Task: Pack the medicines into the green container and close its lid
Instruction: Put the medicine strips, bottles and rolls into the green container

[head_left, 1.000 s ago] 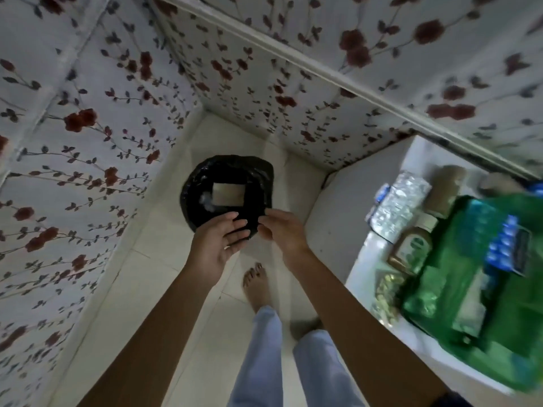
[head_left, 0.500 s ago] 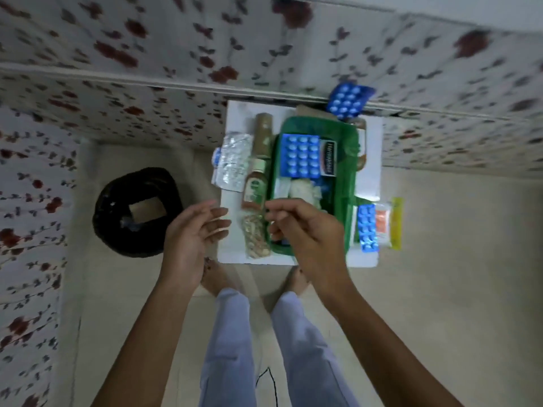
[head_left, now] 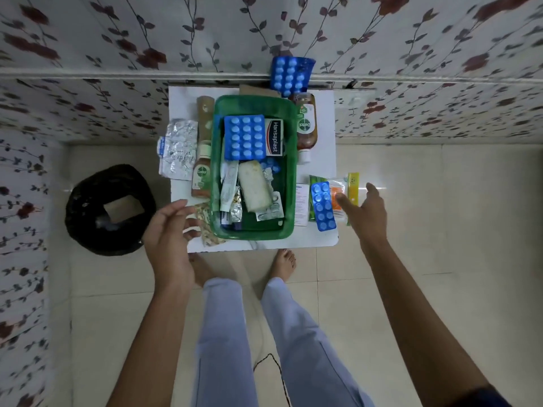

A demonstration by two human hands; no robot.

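The green container [head_left: 291, 171] stands on a small white table [head_left: 320, 142], holding a blue blister pack [head_left: 245, 137], a Hansaplast box [head_left: 274, 137], tubes and foil strips. Right of it lie another blue blister strip [head_left: 323, 207] and an orange-and-yellow packet [head_left: 345, 189]. My right hand [head_left: 365, 211] is open, its fingertips touching that packet. My left hand [head_left: 170, 230] hovers open at the table's front left corner, over a strip of yellowish tablets [head_left: 207, 227]. No lid can be made out.
Left of the container lie a silver foil strip [head_left: 177, 149], a small Dettol bottle [head_left: 201, 177] and a brown bottle [head_left: 205, 113]. A larger Dettol bottle [head_left: 307, 127] lies at right, a blue blister [head_left: 289, 74] against the wall. A black bin [head_left: 108, 210] sits on the floor at left.
My view swung from the black bin to the table. My right hand moved from above the container's front out to the packets on the right. My left hand stayed at the front left.
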